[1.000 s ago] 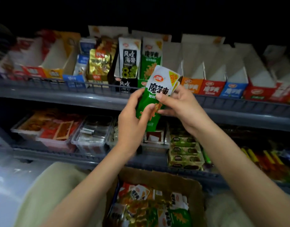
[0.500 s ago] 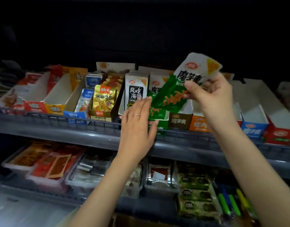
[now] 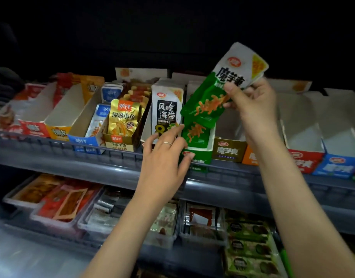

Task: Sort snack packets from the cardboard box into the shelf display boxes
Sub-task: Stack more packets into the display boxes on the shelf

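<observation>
Green packet (image 3: 207, 101) | pinched by right hand (image 3: 253, 105) | above left hand (image 3: 164, 157)

Head-worn, close, forward-down onto display boxes (image 3: 228, 150)

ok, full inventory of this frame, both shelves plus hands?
green packet: at least 1, green and white, held above the upper shelf
green display box: 1, green, upper shelf middle, green packets inside
seaweed packets: stack, white and black, left of green display box
gold packets: stack, gold, gold box further left
blue packets: few, blue and white, blue box beside gold packets
empty-looking display boxes: about 6, red, orange, brown, blue, left and right of the stocked ones
clear trays: several, clear, below, snacks inside
left hand: 1, ringed, straight fingers at green display box front
right hand: 1, pinches green packet
</observation>
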A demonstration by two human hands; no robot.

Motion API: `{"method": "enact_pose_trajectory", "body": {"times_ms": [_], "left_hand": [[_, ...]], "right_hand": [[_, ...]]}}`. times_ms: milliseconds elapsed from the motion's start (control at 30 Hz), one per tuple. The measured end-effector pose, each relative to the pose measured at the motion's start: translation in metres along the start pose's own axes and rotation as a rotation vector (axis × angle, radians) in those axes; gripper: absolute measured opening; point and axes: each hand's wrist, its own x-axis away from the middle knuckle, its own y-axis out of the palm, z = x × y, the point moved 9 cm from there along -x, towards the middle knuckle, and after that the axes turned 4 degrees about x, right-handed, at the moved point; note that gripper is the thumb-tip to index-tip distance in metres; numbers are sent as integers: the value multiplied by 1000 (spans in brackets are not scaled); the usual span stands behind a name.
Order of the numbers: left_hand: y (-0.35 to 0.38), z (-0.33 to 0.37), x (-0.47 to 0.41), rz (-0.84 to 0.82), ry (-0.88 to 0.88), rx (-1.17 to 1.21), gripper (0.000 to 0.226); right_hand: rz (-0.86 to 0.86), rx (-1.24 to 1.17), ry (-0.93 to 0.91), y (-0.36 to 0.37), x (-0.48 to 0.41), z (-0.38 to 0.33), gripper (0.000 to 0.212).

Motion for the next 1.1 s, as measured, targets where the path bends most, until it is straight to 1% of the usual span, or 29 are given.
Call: {"method": "enact_pose_trajectory", "body": {"times_ms": [100, 200, 300, 367, 433, 533, 567, 800, 867, 1000, 1100], "left_hand": [[0, 0, 0, -1, -1, -1, 22], [-1, 0, 0, -4, 5, -1, 21], [-1, 1, 0, -6, 10, -4, 20], [0, 1, 0, -5, 8, -3, 20], [-1, 1, 0, -2, 7, -5, 19], [-1, 1, 0, 0, 4, -4, 20], [-1, 1, 0, 0, 5, -4, 20], [-1, 1, -1, -4, 10, -7, 22], [-1, 1, -1, -3, 7, -10, 22], [-1, 1, 0, -5, 10, -2, 21], [-1, 0, -1, -6, 13, -1, 20]], "right_hand": [[-48, 2, -7, 14, -2, 6, 21], [-28, 145, -59, 8, -7, 1, 26], [-128, 272, -94, 15, -5, -4, 32], [-195, 405, -109, 26, 1, 0, 30], [-200, 596, -118, 34, 4, 8, 25], [-144, 991, -156, 34, 7, 16, 41], [-141, 1071, -163, 35, 8, 17, 45], [-194, 1295, -119, 42, 7, 23, 61], [-168, 1332, -101, 41, 7, 26, 61], [3, 1328, -61, 34, 9, 26, 53], [156, 1363, -149, 40, 16, 22, 53]]}}
